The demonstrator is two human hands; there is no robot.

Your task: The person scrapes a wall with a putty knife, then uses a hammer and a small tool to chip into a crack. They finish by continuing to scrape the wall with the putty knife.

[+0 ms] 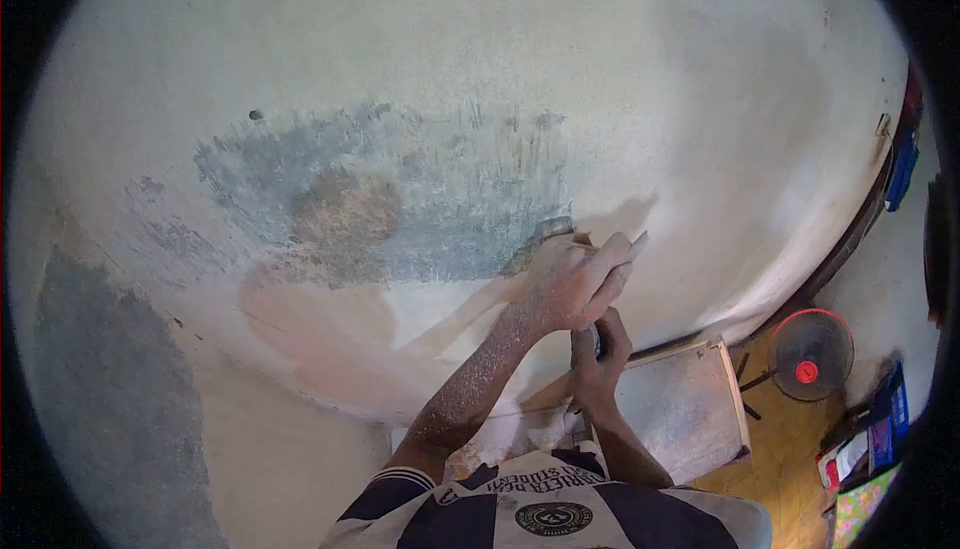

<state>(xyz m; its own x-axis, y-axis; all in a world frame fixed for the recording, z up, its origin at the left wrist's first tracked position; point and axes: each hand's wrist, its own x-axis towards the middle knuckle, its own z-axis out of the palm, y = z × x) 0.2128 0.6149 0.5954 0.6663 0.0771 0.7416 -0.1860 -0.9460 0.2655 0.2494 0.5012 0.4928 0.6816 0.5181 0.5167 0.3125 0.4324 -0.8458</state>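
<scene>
My left hand [572, 284], coated in pale dust along with its forearm, is raised against the wall [500, 39]. Its fingers are closed over a tool whose greyish end [556, 226] shows above the knuckles at the edge of a grey-blue scraped patch [430, 184]. Just below, my right hand [600, 354] wraps around a dark grey rounded part [597, 337]. Whether both parts belong to one tool I cannot tell, since the hands cover most of it.
A pale board or tabletop with a wooden edge [690, 419] stands below right of my hands. Farther right are a standing fan [812, 354] on the wooden floor [785, 459] and several blue and red items [880, 429]. A grey area [110, 399] covers the wall at left.
</scene>
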